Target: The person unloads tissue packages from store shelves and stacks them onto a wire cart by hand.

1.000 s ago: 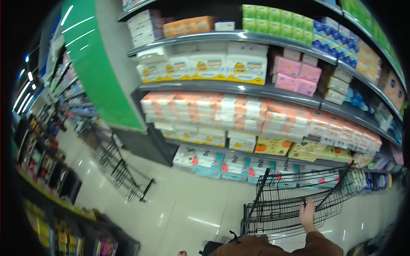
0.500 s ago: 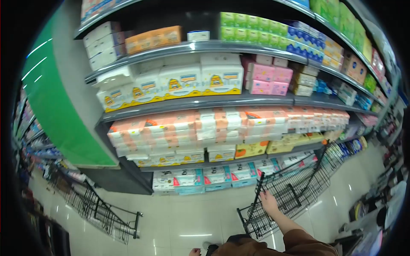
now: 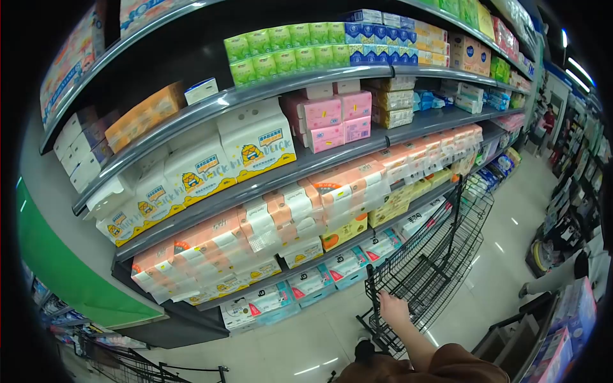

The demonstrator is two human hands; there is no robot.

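Observation:
My right hand is closed around the near end of a black wire shopping cart, at its handle. The cart's basket stretches away along the shelf, and bare wire mesh shows inside it. My left hand cannot be made out in the head view. Beside the cart, the lower shelves carry peach-and-white tissue packs and white packs with blue and pink labels.
White-and-yellow tissue bundles, pink packs and green packs fill higher shelves. A second wire cart stands lower left. Boxed goods are at lower right. A person stands far down the aisle.
My view has turned toward the right, along the aisle, and the shelves appear tilted. My right hand keeps hold of the cart. My left hand has dropped out of view.

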